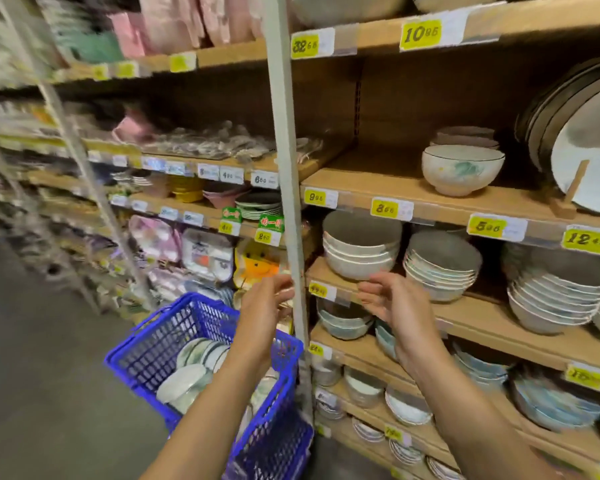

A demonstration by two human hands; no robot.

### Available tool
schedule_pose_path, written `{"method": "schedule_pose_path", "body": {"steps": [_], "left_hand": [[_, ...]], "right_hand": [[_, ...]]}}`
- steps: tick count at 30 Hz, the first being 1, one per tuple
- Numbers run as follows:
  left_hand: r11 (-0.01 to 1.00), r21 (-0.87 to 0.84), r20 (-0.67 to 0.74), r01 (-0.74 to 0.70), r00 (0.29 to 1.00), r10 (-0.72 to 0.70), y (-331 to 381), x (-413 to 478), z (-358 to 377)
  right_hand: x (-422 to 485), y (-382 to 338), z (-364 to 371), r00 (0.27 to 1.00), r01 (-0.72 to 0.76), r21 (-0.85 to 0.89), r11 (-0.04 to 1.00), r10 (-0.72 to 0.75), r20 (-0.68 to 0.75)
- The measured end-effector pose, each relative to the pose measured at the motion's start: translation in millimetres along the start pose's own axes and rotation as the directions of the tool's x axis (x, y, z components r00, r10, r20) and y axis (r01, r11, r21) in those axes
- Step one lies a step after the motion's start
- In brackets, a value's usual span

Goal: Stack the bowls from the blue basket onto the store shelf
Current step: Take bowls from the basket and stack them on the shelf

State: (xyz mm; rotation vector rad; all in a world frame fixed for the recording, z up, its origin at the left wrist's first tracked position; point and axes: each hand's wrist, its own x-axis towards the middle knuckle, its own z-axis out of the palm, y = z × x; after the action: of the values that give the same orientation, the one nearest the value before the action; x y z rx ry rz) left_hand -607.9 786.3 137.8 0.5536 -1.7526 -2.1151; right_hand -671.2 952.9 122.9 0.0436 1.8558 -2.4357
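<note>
A blue plastic basket (153, 344) stands on the floor at the foot of the shelving and holds several pale bowls (194, 372). Both my hands are raised in front of the wooden shelf (465, 313) and hold nothing. My left hand (262, 306) hangs above the basket with its fingers loosely bent, next to the grey upright post. My right hand (388, 299) is just below a stack of three cream bowls (359, 251) on that shelf, fingers relaxed, not touching it. To the right sits a taller stack of bowls (440, 265).
A grey metal post (286, 168) runs top to bottom between my hands. Shelves above and below carry more bowls, a white footed bowl (461, 168) and large plates (589, 133). Yellow price tags line the shelf edges. The grey aisle floor (42, 375) lies to the left.
</note>
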Motion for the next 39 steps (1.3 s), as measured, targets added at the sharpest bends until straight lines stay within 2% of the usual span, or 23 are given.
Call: {"method": "schedule_pose_path", "body": {"steps": [4,9,14,18,22,25,29,32,34,36,39], "left_hand": [[0.997,0.062,-0.089,0.055,0.995,-0.049,-10.5,10.7,-77.7],[0.987,0.065,-0.181,0.148,0.974,-0.134,-25.0,42.3,-181.3],[0.957,0.165,-0.263,0.239,0.946,-0.191,-35.4,77.6,-298.3],[0.930,0.226,-0.274,0.289,0.935,-0.224,-40.4,99.3,-369.1],[0.897,0.250,-0.278,0.365,0.914,-0.295,-57.3,136.9,-410.2],[0.856,0.348,-0.233,0.381,0.920,-0.315,-76.3,174.5,-415.8],[0.760,0.529,-0.132,0.376,0.922,-0.365,-111.3,227.8,-404.0],[0.647,0.680,-0.077,0.345,0.911,-0.406,-140.3,259.3,-400.3],[0.536,0.785,-0.042,0.309,0.891,-0.453,-158.9,281.3,-400.1],[0.470,0.822,-0.050,0.321,0.863,-0.502,-174.9,296.8,-401.6],[0.342,0.887,-0.061,0.310,0.814,-0.578,-200.3,323.7,-398.8]], "right_hand": [[-17.2,51.1,53.5,0.986,-0.099,-0.093,0.991,0.110,0.125],[-27.1,107.0,130.7,0.959,-0.191,-0.181,0.965,0.223,0.174],[-28.9,159.3,213.7,0.947,-0.267,-0.215,0.940,0.297,0.126],[-24.0,202.2,263.8,0.925,-0.334,-0.313,0.889,0.374,0.075],[-9.6,241.8,295.0,0.882,-0.423,-0.405,0.811,0.471,0.021],[9.3,272.7,308.1,0.847,-0.484,-0.452,0.750,0.532,-0.025],[45.4,320.3,320.2,0.814,-0.518,-0.541,0.663,0.576,-0.074],[69.9,358.3,330.4,0.804,-0.468,-0.673,0.573,0.592,-0.055],[84.0,379.1,338.0,0.797,-0.427,-0.753,0.501,0.602,-0.052],[92.9,393.7,343.8,0.814,-0.371,-0.831,0.414,0.575,-0.076],[102.9,412.0,347.3,0.825,-0.336,-0.872,0.356,0.558,-0.091]]}}
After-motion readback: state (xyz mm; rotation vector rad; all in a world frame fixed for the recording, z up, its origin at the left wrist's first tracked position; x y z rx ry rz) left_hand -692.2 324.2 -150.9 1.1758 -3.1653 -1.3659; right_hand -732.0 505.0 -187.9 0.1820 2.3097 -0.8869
